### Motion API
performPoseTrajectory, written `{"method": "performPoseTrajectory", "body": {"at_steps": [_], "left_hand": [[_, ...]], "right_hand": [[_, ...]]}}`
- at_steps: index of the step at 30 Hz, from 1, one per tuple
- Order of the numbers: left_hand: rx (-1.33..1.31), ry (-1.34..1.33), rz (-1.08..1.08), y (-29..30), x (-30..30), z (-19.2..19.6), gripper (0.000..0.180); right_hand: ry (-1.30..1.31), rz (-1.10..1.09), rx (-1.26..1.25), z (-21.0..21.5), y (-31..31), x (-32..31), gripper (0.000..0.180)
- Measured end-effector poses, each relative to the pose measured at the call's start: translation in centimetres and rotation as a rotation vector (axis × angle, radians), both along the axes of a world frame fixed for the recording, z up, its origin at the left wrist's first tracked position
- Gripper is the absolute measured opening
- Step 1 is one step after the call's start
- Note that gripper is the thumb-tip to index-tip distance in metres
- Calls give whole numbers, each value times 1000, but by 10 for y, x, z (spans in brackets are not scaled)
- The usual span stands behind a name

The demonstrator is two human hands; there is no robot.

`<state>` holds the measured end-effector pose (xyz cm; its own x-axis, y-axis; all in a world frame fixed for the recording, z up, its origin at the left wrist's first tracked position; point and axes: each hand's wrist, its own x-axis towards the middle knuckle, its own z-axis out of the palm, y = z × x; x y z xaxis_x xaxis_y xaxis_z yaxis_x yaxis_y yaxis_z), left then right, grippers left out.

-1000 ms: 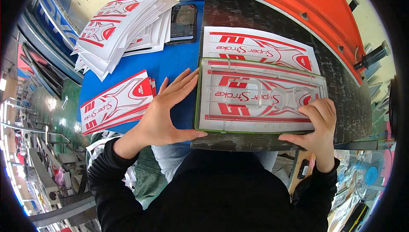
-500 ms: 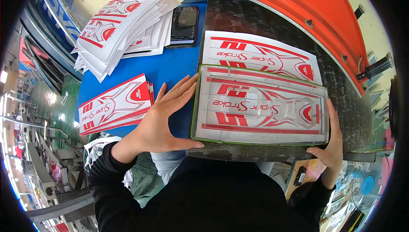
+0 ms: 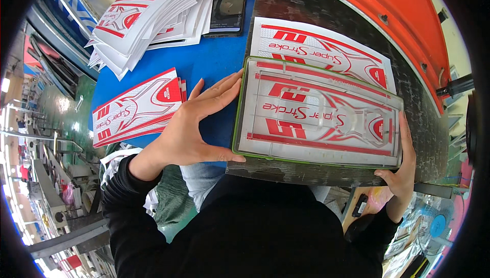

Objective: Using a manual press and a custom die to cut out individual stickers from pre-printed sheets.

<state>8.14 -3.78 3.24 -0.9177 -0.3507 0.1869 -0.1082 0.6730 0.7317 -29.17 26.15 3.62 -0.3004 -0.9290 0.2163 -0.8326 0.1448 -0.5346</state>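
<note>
A transparent rectangular cutting die (image 3: 326, 161) with a green rim lies over a white sheet printed in red (image 3: 278, 37) on a dark board. The print shows through the die, and the sheet's far part sticks out beyond it. My left hand (image 3: 191, 125) holds the die's left end, thumb at the near corner and fingers along the far side. Around the right end curls my right hand (image 3: 403, 163), its thumb at the near corner. Left of my left hand, a small stack of cut red-and-white printed pieces (image 3: 135, 107) rests on a blue surface.
A thick, uneven pile of printed sheets (image 3: 138, 20) stands at the far left, beside a black phone (image 3: 227, 12). The dark board (image 3: 286, 2) lies under the work. An orange machine part (image 3: 398, 2) with bolts borders the far right. A fan (image 3: 436, 225) stands lower right.
The whole scene has shifted slightly upward in the view, as the head moved. Both hands keep their places at the die's ends, and the die stays over the sheet.
</note>
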Motion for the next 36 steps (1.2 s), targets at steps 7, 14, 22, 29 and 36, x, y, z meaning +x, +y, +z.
{"method": "performPoseTrajectory", "body": {"at_steps": [7,14,22,29,36], "left_hand": [[21,8,-4,-1,3,-1,119],[42,27,-4,-1,3,1,117],[71,37,2,-1,4,1,117],[72,57,1,0,5,0,115],[82,-10,63,-3,2,-4,111]], "right_hand": [[3,28,18,2,-1,1,125],[-14,19,29,2,-3,3,124],[7,21,14,-1,-4,1,127],[30,6,28,1,-2,3,129],[87,16,35,5,-6,3,125]]}}
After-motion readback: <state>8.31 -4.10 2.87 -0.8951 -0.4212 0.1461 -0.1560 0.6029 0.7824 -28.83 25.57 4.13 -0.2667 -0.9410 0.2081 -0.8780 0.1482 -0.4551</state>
